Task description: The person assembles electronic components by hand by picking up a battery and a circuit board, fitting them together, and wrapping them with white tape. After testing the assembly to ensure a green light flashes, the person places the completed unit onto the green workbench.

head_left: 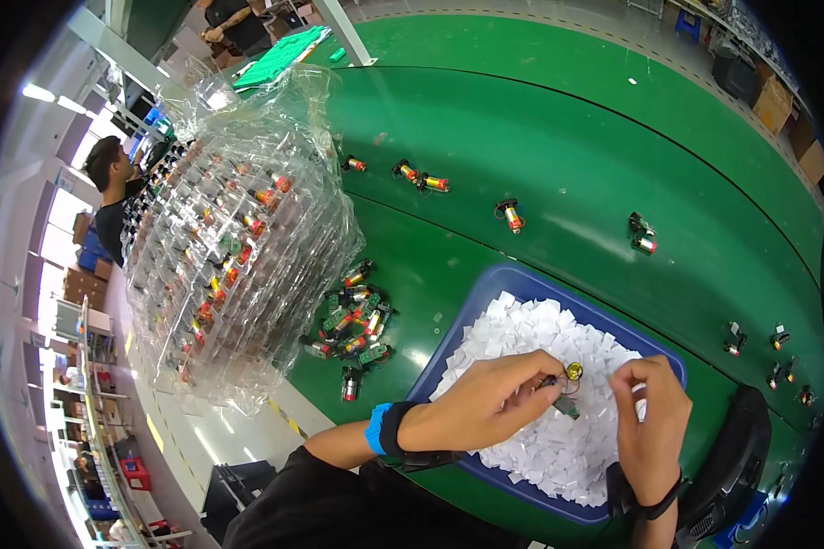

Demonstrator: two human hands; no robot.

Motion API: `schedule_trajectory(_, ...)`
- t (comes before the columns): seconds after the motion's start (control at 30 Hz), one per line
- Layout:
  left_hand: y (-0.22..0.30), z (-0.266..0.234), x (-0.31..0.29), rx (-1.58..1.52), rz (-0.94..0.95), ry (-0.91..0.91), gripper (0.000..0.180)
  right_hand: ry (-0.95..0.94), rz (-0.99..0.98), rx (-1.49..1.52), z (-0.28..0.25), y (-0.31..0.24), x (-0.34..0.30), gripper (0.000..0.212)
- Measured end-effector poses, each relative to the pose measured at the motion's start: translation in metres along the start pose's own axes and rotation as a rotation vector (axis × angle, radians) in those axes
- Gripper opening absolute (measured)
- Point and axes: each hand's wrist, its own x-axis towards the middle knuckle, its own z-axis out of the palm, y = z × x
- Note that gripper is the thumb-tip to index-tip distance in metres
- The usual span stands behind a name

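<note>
My left hand [494,398] pinches a small wired electronic component [572,371], which has a round yellow end, thin wires and a green board piece hanging below. It is held over a blue tray [471,302] full of small white paper-like pieces [540,457]. To its right my right hand [652,412] hovers above the tray's right side, thumb and forefinger close together. Whatever lies between those fingertips is too small to make out against the white pieces. The two hands are apart.
Left of the tray lies a heap of similar components [352,320]. Beyond it stands a tall stack of clear plastic trays [247,229] in loose film, holding more. Several components [511,216] are scattered along the green belt [577,174]. A person [112,188] is at the far left.
</note>
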Motion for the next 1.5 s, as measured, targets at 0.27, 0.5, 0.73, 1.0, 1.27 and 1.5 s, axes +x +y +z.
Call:
schedule_trajectory(0.27,-0.010,0.003,-0.003,-0.197,0.103,-0.112,0.013,-0.229,-0.082,0.369,0.002,-0.008,0.000,0.030)
schedule_trajectory(0.5,0.003,-0.004,-0.003,-0.363,-0.229,-0.275,0.013,-0.116,-0.124,0.225,0.000,-0.014,-0.005,0.030)
schedule_trajectory(0.73,0.008,-0.010,-0.001,-0.359,-0.247,-0.186,0.016,-0.033,-0.227,0.122,0.000,-0.010,0.006,0.030)
schedule_trajectory(1.0,-0.002,0.000,0.003,-0.596,-0.163,-0.049,0.016,0.019,-0.355,0.039,0.006,-0.010,-0.002,0.032)
schedule_trajectory(1.27,-0.015,-0.002,0.002,-0.561,-0.168,-0.166,0.012,-0.033,-0.456,-0.084,0.010,-0.017,-0.007,0.036)
schedule_trajectory(1.5,-0.018,-0.005,0.004,-1.300,-0.455,-0.206,0.015,-0.030,-0.461,-0.016,0.013,-0.019,-0.007,0.035)
